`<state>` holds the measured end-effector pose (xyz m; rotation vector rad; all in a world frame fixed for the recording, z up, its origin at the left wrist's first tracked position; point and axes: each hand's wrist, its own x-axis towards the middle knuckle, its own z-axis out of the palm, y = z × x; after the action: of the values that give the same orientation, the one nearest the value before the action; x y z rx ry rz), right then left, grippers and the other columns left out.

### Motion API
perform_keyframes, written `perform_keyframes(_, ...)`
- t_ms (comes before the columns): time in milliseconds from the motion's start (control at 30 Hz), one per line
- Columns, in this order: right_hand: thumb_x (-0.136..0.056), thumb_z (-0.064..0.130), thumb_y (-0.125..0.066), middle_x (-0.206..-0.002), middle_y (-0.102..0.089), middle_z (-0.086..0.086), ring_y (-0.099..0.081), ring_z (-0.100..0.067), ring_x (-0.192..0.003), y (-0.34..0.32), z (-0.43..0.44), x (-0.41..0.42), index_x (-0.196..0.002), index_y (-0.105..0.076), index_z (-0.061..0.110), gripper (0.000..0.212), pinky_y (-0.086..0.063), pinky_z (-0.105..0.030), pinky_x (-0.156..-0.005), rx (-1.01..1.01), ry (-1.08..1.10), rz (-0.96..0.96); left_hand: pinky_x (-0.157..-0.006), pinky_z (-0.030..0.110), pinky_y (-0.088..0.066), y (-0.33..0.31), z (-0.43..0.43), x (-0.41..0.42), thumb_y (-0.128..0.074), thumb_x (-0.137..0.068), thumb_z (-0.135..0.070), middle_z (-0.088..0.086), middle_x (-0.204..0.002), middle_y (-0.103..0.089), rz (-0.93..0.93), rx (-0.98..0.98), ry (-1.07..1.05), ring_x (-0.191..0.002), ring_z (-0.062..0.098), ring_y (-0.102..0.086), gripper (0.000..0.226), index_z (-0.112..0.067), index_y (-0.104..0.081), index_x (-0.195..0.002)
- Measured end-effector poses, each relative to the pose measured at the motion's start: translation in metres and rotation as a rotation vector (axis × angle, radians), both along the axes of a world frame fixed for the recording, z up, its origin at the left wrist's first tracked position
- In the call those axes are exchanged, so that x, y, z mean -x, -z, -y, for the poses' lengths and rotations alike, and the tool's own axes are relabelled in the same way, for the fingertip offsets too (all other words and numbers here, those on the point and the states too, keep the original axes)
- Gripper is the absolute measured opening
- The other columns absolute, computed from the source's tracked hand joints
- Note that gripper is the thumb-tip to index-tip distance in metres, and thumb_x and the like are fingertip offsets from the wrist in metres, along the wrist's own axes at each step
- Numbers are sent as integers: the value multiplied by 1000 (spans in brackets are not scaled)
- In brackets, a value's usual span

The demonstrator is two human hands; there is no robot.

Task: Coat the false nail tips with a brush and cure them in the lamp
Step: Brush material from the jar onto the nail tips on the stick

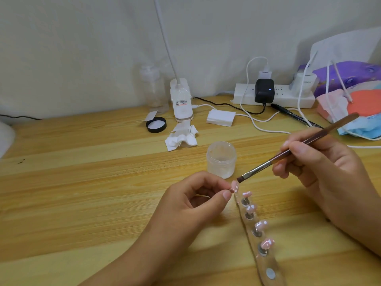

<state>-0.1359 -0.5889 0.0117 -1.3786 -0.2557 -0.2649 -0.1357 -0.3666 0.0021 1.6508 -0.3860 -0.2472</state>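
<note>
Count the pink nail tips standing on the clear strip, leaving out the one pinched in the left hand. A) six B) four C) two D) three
B: four pink nail tips stand in a row on the clear strip, with one bare mount at its near end, while the left hand pinches a fifth tip beside the bristles of the brush.

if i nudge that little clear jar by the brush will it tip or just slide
The jar looks squat and wide-based, so it would probably slide on the smooth wooden table rather than tip. It seems thin plastic and nearly empty, so likely light and easily shoved. It stands open, so whatever is inside could spill if it did go over.
</note>
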Motion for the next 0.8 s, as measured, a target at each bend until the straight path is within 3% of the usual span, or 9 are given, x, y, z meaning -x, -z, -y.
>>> perform_keyframes(200, -70, 51, -80, -67, -67, -9, -66, -18, -63, 0, -2, 1, -82, -70, 22, 33, -54, -23, -61, 18, -71, -16, -65, 13, -46, -1, 0, 0, -68, -77, -28, 5, -87, -71, -16, 9, -1, -73, 3, -59, 7, -27, -73, -82)
perform_keyframes(367, -70, 54, -79, -68, -67, -11, -65, -20, -64, 2, -2, 1, -83, -70, 22, 35, -54, -24, -63, 76, -22, 2, -62, 10, -44, -2, 0, 0, -68, -76, -24, -12, -74, -69, -19, 26, 8, -67, 0, -57, 7, -29, -73, -76)
perform_keyframes(533, -73, 39, -69, -63, -65, -8, -62, -13, -59, 0, -3, 3, -79, -71, 26, 14, -53, -18, -62, 114, 56, 9, -64, 12, -46, -2, 1, 0, -68, -76, -24, -10, -81, -73, -35, 48, 14, -70, 1, -60, 6, -27, -73, -78)
perform_keyframes(667, -77, 46, -76, -64, -64, -6, -62, -12, -62, 1, -1, 1, -85, -72, 25, 23, -53, -19, -66, 117, 36, 37, -64, 13, -45, 0, 1, -1, -69, -75, -26, -2, -80, -73, -38, 50, -1, -69, 3, -58, 7, -23, -73, -80)
perform_keyframes(733, -85, 28, -68, -64, -63, -4, -61, -13, -63, 4, 2, -2, -85, -72, 24, 6, -53, -20, -66, 83, 24, 43, -65, 15, -45, 0, 0, -1, -69, -75, -27, 2, -85, -73, -36, 48, -4, -71, 5, -59, 8, -24, -73, -82)
perform_keyframes(800, -83, 15, -58, -67, -62, -1, -61, -12, -64, 8, 7, -5, -82, -72, 23, 16, -53, -20, -66, 38, 6, 29, -64, 13, -45, 1, 1, -1, -69, -76, -26, -1, -82, -72, -32, 53, 1, -71, 4, -59, 9, -24, -73, -83)
